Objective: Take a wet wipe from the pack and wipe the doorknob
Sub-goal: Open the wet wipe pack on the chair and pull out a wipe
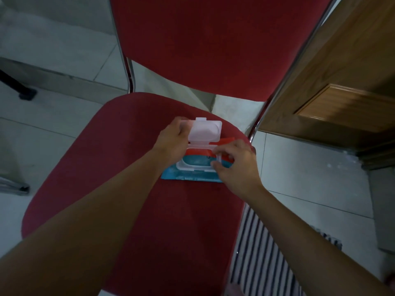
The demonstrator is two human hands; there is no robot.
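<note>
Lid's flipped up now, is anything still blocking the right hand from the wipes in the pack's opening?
Nothing visible blocks it. The clear plastic flip lid stands open, held back by the left hand, so the oval opening of the blue and red wet wipe pack is exposed. The right hand sits at its right edge.

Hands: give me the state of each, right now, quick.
Left hand: holding the open lid of the wipe pack up.
Right hand: fingers curled at the pack's opening; no wipe visible in it.

A red chair (149,210) with chrome legs stands on pale floor tiles (310,184). A wooden door (342,86) is at right, a striped mat (263,253) below it.
</note>
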